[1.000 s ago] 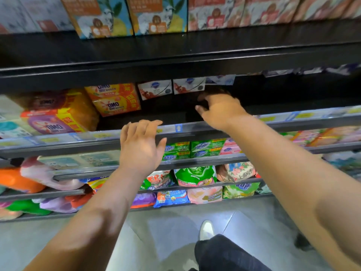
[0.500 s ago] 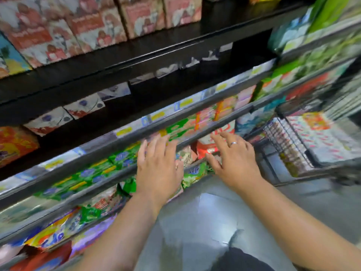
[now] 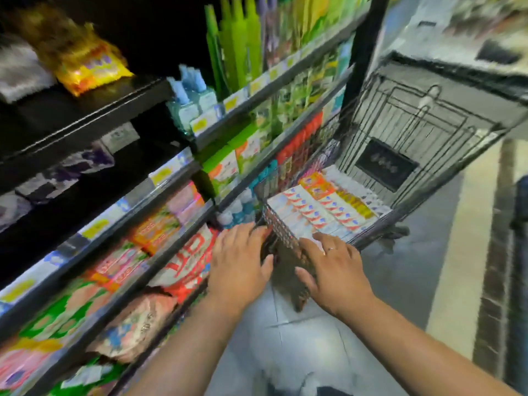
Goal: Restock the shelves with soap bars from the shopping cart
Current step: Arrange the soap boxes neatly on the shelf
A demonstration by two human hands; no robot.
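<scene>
A wire shopping cart (image 3: pixel 405 124) stands at the right of the aisle, its floor covered with several boxed soap bars (image 3: pixel 323 208) in white, red and orange packs. My left hand (image 3: pixel 238 265) is spread, fingers straight, just in front of the cart's near corner and holds nothing. My right hand (image 3: pixel 333 267), a ring on one finger, reaches over the cart's near rim with fingers extended and is empty too. The black shelves (image 3: pixel 94 110) run along the left; white soap boxes (image 3: pixel 85 162) line the back of a dark, mostly bare shelf.
Lower shelves hold coloured soap and detergent packs (image 3: pixel 160 232). Green bottles (image 3: pixel 237 44) and blue-capped bottles (image 3: pixel 191 95) stand on upper shelves near the cart. A black upright post (image 3: pixel 363 52) rises by the cart. Grey tiled floor (image 3: pixel 308 347) lies below my arms.
The view has swung right from the shelf to the cart. Both hands left the shelf edge and dropped toward the cart's near rim, still empty.
</scene>
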